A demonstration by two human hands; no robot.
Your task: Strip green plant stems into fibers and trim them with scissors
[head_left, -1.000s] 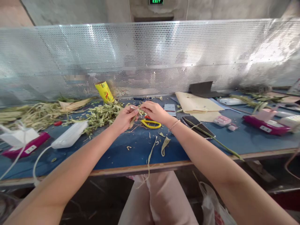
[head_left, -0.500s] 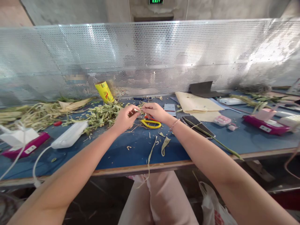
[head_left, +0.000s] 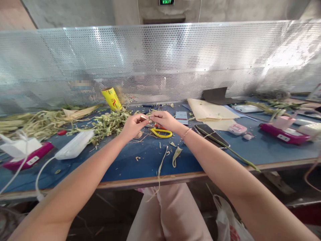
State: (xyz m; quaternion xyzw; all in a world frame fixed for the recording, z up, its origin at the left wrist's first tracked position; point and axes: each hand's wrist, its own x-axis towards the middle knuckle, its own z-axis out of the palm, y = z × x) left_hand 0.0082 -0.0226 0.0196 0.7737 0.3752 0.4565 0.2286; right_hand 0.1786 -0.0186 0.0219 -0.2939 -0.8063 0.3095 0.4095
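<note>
Apparently the left hand point(head_left: 134, 126) and right hand point(head_left: 164, 120) are working a pale strip point(head_left: 144, 117), pinched between them at twelve o'clock (yellow handle point(head_left: 162, 136) lying near), the next move probably needing steady pressure.

"How does that plant strip point(head_left: 143, 117) look?"

"Pale cream, small and slender, though fingers cover much of it."

"And how does it sit?"

"Pinched at the fingertips of the left hand point(head_left: 132, 126) and right hand point(head_left: 163, 119), one pale end slanting out, uncovered."
</note>
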